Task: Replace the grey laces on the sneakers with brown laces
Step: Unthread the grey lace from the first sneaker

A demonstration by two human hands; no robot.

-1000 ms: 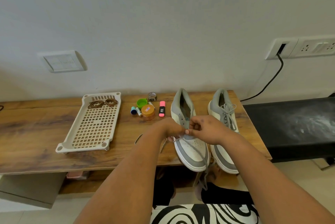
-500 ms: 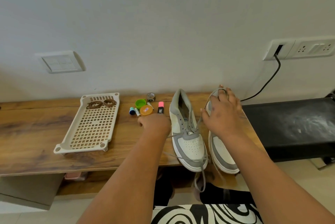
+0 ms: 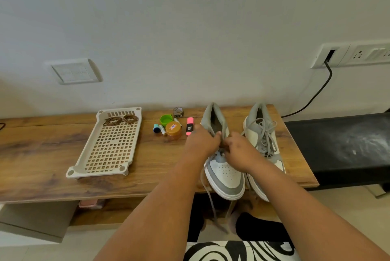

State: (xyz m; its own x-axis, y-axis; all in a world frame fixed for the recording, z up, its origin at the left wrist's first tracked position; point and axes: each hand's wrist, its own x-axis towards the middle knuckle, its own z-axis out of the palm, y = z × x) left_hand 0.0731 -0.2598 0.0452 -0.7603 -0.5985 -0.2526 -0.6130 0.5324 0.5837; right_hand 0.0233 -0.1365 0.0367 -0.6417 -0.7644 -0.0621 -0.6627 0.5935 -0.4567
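You are unlacing the left sneaker [image 3: 223, 167] at frame centre: your left hand [image 3: 201, 141] and right hand [image 3: 240, 151] pinch its grey lace [image 3: 211, 201] at the eyelets. Next, pull it free; the brown laces [image 3: 121, 120] wait in the tray [image 3: 109, 151], left on the bench [image 3: 42, 155].
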